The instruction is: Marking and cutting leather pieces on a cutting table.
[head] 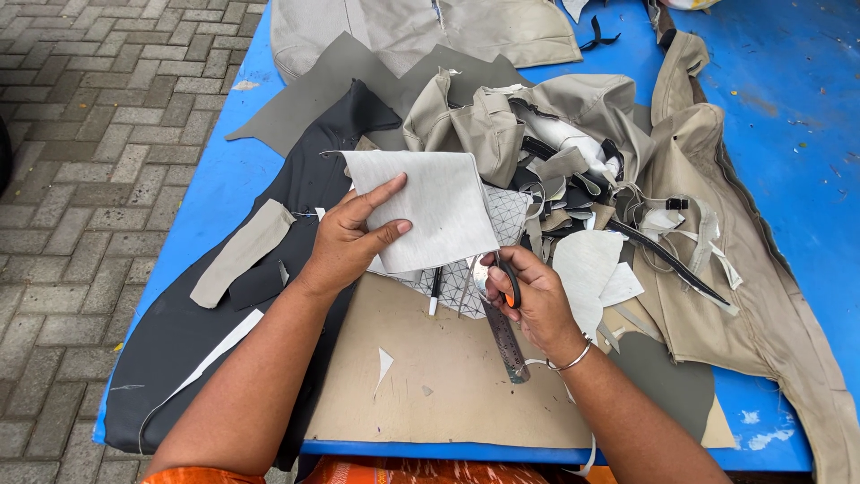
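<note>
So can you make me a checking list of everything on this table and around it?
Surface: blue table, mostly covered.
Job's things: light grey fabric piece; scissors with orange and black handles; quilted white fabric underneath.
Clutter: beige jacket pieces, black fabric, tan board, metal ruler, pen, scraps.
Grippers: left hand pinches the grey piece; right hand grips the scissors.
Cables: nothing seen.
Surroundings: grey brick paving.
</note>
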